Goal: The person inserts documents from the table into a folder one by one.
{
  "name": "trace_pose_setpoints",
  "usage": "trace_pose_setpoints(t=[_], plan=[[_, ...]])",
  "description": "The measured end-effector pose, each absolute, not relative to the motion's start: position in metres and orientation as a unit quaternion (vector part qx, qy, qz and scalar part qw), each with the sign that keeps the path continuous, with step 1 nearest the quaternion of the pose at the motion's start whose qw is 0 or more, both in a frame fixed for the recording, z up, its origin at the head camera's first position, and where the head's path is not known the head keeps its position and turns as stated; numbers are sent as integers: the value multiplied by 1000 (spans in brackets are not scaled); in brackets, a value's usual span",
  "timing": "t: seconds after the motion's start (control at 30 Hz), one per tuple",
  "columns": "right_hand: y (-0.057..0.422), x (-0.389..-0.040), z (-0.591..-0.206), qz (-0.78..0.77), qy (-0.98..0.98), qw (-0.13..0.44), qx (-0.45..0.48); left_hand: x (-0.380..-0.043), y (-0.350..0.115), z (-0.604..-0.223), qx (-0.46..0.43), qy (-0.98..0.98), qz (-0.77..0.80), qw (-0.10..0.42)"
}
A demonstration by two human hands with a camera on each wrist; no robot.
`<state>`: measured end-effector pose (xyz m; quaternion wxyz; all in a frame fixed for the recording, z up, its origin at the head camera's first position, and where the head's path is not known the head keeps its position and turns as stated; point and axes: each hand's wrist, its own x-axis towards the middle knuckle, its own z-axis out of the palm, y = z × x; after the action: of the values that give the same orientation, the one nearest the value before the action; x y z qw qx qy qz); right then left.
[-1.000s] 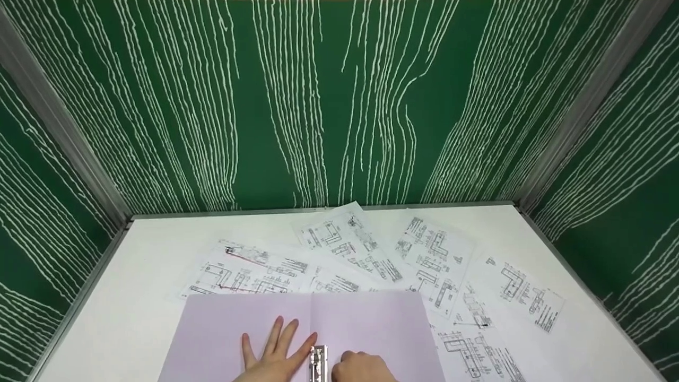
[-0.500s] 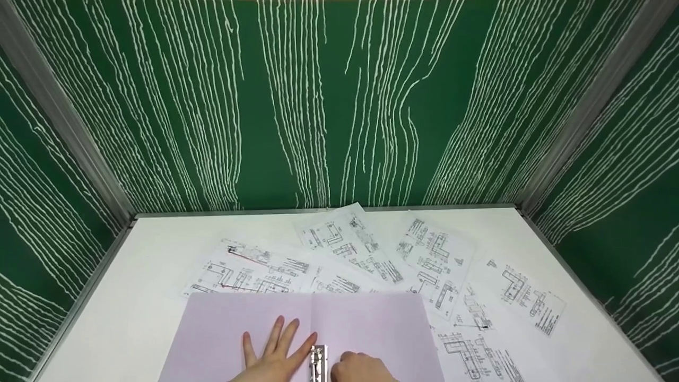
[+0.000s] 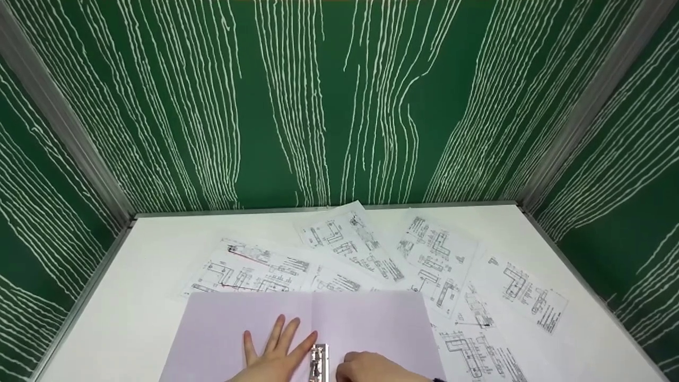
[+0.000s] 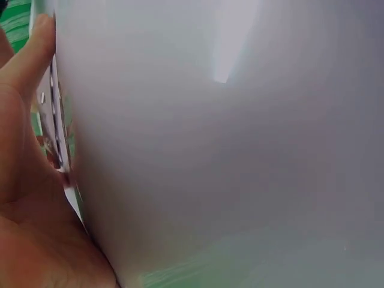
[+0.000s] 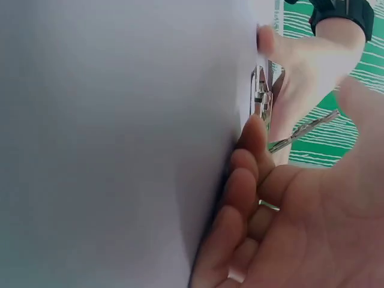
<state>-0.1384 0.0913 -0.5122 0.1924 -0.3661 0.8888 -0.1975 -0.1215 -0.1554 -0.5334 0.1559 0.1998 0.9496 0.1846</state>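
An open pale purple folder lies flat, with a metal lever clip along its fold. My left hand presses on the left cover with fingers spread, its thumb reaching beside the clip's far end. My right hand rests on the right cover, just right of the clip. Seen from the right wrist, the fingers are curled against the cover, the thumb stands apart, and nothing is between them. The clip's lever slants up from the folder there. At the left wrist, the clip appears edge-on behind the hand.
Several printed drawing sheets overlap behind the folder and to its right, on a white table. One sheet pokes out beyond the folder's back edge. Green walls with white lines rise around the table in grey frames.
My right hand has shifted slightly right, away from the clip, and a dark band at its wrist has come into view. The left hand and the folder stay where they were.
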Motion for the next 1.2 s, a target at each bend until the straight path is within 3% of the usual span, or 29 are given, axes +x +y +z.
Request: trace_pose_setpoints(t=[0.17, 0.3, 0.57, 0.67, 0.8, 1.0, 1.2], plan=[[91, -138, -515, -201, 890, 204, -354, -120, -152, -518, 177, 944, 223, 167], [91, -139, -517, -194, 889, 188, -370, -124, -146, -516, 141, 943, 264, 142], [94, -141, -525, -196, 886, 159, -388, -125, -133, -526, 112, 970, 215, 5], [94, -141, -528, -189, 887, 139, -397, -124, -132, -528, 107, 971, 214, -23], [93, -141, -530, -188, 883, 122, -412, -126, -138, -530, 121, 967, 223, -10], [94, -140, -529, -197, 882, 138, -405, -121, -152, -536, 179, 955, 230, 52], [95, -140, -524, -204, 883, 155, -394, -115, -160, -544, 221, 951, 201, 79]])
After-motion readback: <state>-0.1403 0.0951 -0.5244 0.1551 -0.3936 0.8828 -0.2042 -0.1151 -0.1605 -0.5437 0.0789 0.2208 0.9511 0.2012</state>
